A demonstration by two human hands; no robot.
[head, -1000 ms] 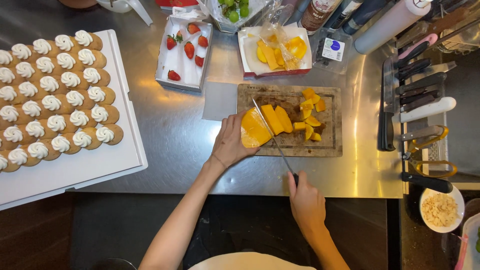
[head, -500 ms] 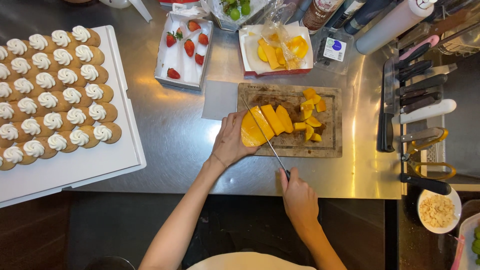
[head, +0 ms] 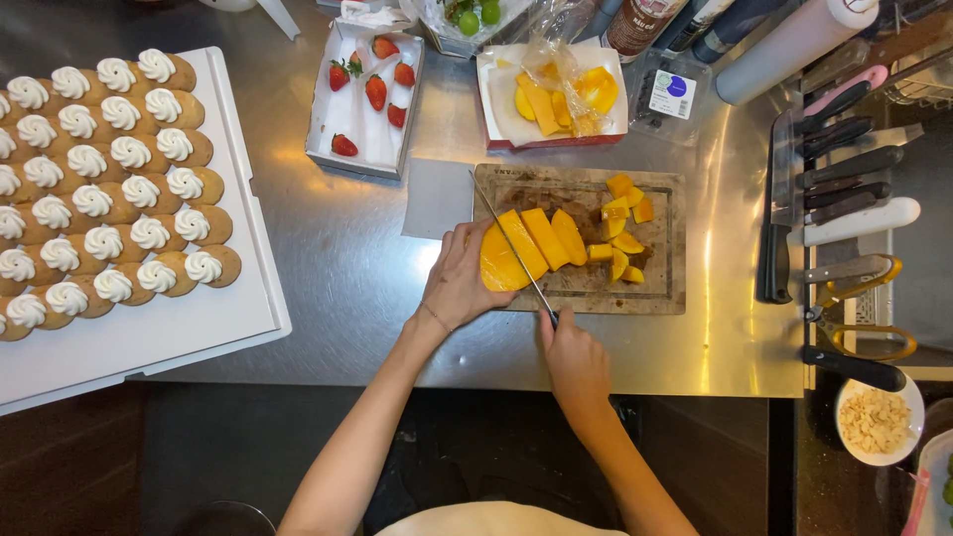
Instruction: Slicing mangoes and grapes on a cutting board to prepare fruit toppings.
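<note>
Fingers of the left hand (head: 459, 280) press the mango half (head: 504, 260); right hand (head: 573, 354) clamps the knife (head: 512, 246), blade just beside those fingertips

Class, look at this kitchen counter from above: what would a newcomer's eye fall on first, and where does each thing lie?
The bright yellow mango slices on the wooden cutting board at centre draw the eye, with the left hand steadying the mango and the right hand holding a knife across it. At far left, a white tray carries rows of cream-topped cookies. Behind the board, a white box holds red strawberries.
</note>
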